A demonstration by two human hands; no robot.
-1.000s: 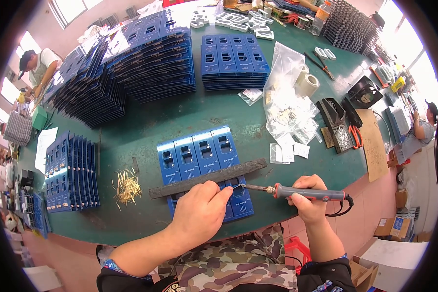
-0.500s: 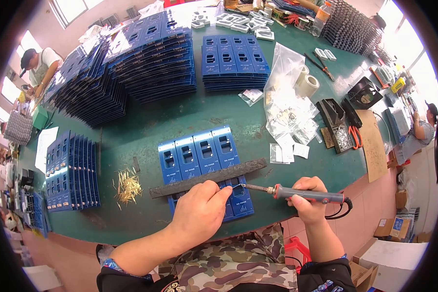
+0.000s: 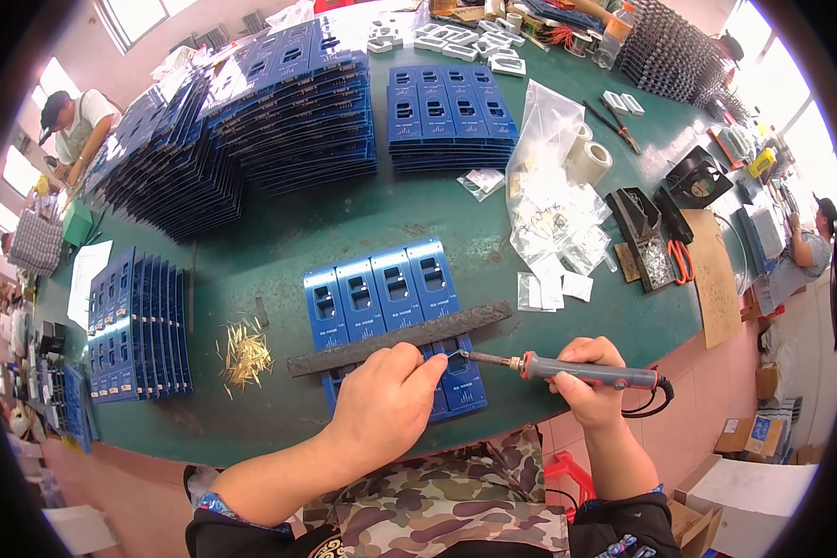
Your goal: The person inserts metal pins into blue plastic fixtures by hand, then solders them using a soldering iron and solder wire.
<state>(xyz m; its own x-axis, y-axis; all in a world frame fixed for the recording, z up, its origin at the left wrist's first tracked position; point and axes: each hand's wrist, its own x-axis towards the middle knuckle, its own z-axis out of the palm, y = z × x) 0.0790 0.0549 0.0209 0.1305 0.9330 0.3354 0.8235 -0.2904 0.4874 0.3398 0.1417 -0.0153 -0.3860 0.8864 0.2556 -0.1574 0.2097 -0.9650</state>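
A blue circuit board panel [image 3: 356, 321], divided into strips with rectangular cutouts, lies on the table before me. Across it rests a long dark grey bar [image 3: 400, 340], slightly slanted. My right hand [image 3: 590, 379] grips a soldering iron [image 3: 591, 373] by its grey-and-red handle. Its tip meets the panel's near right part, at the lower cutout of the rightmost strip. Over the panel's near half, my left hand [image 3: 386, 402] is closed, thumb and forefinger pinching a short, thin, pale wire [image 3: 453, 353] beside the tip. This hand hides part of the panel and bar.
Tall stacks of blue panels [image 3: 293, 116] stand at the back left, with smaller stacks [image 3: 451, 116] behind and left [image 3: 138, 325]. Thin yellowish pins [image 3: 246, 358] lie in a pile. Plastic bags [image 3: 553, 209], a metal parts box [image 3: 646, 242] and orange-handled scissors [image 3: 682, 262] sit right.
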